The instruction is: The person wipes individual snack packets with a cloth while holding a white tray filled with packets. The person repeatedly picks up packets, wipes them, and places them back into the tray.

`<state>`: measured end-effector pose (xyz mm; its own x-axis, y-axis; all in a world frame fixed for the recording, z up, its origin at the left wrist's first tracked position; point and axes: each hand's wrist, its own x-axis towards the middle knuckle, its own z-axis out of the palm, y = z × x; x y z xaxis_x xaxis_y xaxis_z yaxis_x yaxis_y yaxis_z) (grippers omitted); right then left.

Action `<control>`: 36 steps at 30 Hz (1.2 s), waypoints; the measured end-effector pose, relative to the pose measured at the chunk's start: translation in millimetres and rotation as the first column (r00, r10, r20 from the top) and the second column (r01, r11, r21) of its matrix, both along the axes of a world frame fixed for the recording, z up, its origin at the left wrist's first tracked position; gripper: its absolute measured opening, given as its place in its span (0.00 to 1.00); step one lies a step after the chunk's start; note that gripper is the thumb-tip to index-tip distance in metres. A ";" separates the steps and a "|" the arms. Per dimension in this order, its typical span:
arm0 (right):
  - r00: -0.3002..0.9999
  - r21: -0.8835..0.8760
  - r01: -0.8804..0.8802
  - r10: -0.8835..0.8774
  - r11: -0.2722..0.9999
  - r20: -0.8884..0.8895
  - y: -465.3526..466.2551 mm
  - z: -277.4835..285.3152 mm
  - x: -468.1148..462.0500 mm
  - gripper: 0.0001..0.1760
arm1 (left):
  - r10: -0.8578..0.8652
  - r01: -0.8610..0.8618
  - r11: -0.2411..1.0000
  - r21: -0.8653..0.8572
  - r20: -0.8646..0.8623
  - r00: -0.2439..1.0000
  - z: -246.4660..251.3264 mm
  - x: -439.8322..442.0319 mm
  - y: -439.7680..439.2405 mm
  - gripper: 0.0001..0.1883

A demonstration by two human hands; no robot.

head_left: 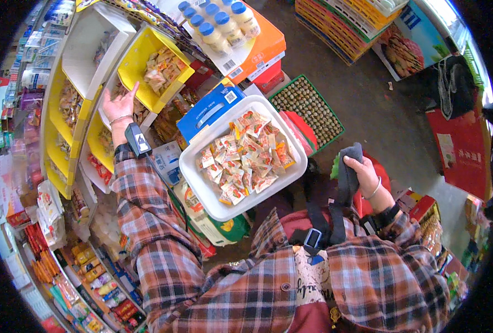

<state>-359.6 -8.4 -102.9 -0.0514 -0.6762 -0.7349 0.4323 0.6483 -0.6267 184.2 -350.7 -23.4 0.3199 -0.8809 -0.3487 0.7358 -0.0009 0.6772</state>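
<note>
My left hand (121, 105) is empty, its thumb and fingers apart, over the edge of a white display bin (147, 121) holding wrapped snacks. Just beyond its thumb is a yellow bin (126, 68) partly filled with small wrapped packets (163, 70). On the right, my right hand (365, 177) grips a folded dark grey cloth (347, 180). A bit of green material (335, 166) shows beside the cloth. Between my hands sits a white plastic tub (226, 214), tilted in view, with many individually wrapped sweets (244, 156) inside.
A blue carton (203, 114) adjoins the tub's far side. Bottles with blue caps (225, 25) stand on an orange carton (267, 41). A green-edged crate of small speckled eggs (309, 110) is on the right. Stacked plastic crates (334, 29) are behind. Stocked shelves (92, 266) line the left.
</note>
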 end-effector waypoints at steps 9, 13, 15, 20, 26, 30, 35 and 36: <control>0.999 0.016 -0.047 0.047 0.999 -0.004 -5.7 -3.8 11.7 0.12 | -0.550 0.490 0.812 0.316 0.695 0.462 -63.6 -50.3 152.0 0.12; 0.996 -0.006 -0.078 0.078 0.997 0.045 -15.5 -2.8 21.9 0.12 | -0.647 0.263 0.760 0.594 0.726 0.231 -97.0 -76.4 242.6 0.11; 0.993 -0.009 -0.105 0.105 0.994 0.061 -21.6 -0.4 27.4 0.12 | -0.634 0.047 0.773 0.633 0.773 0.019 -108.9 -85.5 265.0 0.14; 0.976 -0.044 -0.207 0.209 0.977 0.052 -32.1 5.7 42.8 0.13 | -0.550 -0.121 0.835 0.536 0.814 -0.187 -136.3 -113.0 269.4 0.23; 0.931 -0.104 -0.345 0.354 0.933 0.086 -34.5 18.1 48.9 0.15 | -0.602 -0.338 0.794 0.506 0.732 -0.318 -159.4 -119.8 259.1 0.19; 0.917 -0.118 -0.364 0.378 0.924 0.126 -36.9 25.2 46.5 0.15 | -0.511 -0.261 0.830 0.493 0.860 0.001 -161.5 -107.7 276.6 0.13; 0.879 -0.222 -0.448 0.472 0.866 0.070 -48.1 27.6 51.8 0.16 | -0.308 -0.133 0.893 0.431 0.798 0.519 -142.4 -109.9 307.9 0.08; 0.868 -0.259 -0.470 0.495 0.844 0.039 -53.0 27.6 56.2 0.16 | -0.287 -0.110 0.911 0.398 0.800 0.526 -134.9 -114.0 312.3 0.08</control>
